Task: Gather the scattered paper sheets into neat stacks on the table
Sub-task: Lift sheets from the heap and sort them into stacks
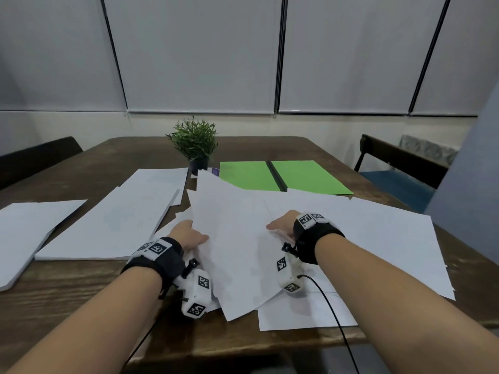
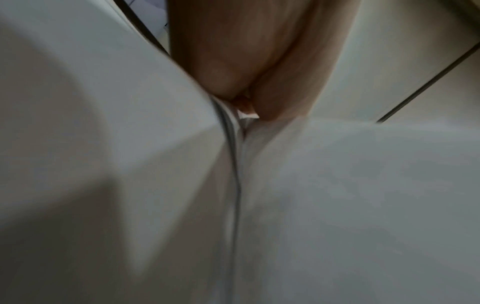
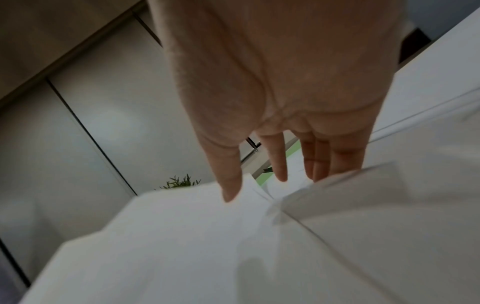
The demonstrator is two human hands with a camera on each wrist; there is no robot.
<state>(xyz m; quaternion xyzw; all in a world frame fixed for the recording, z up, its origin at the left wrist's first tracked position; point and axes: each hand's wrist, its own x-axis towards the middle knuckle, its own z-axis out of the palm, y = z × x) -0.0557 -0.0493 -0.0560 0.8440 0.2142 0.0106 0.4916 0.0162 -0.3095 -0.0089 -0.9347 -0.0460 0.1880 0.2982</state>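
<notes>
A loose bundle of white sheets (image 1: 232, 238) is held tilted above the middle of the near table edge, its corners fanned and not squared. The bundle's left edge is gripped by the left hand (image 1: 189, 234): in the left wrist view the thumb and fingers (image 2: 228, 61) are seen pinched together on several paper edges. The right edge is met by the right hand (image 1: 282, 225); in the right wrist view its fingers (image 3: 275, 164) are extended nearly straight, the thumb lying on top of the sheets and the fingertips going behind a raised paper edge, so a light, flat hold rather than a clench is judged; whether the fingers close beneath cannot be told. Beneath and to the right of the bundle, further white sheets (image 1: 391, 238) lie overlapped and skewed, some overhanging the near edge. To the left, a fairly even pile (image 1: 108, 228) is seen, with another sheet or pile (image 1: 159, 182) behind it and a third pile (image 1: 29, 228) at the far left over the table edge; these are roughly gathered, though edges are offset. Green sheets (image 1: 291, 176) lie flat farther back, crossed by a dark strip, beside a small potted plant (image 1: 195, 143). All rests on a dark wooden table (image 1: 67, 290). Progress is judged as partial: the left side is mostly collected; the held bundle needs squaring and setting down, and the right-hand spread remains to be gathered.
</notes>
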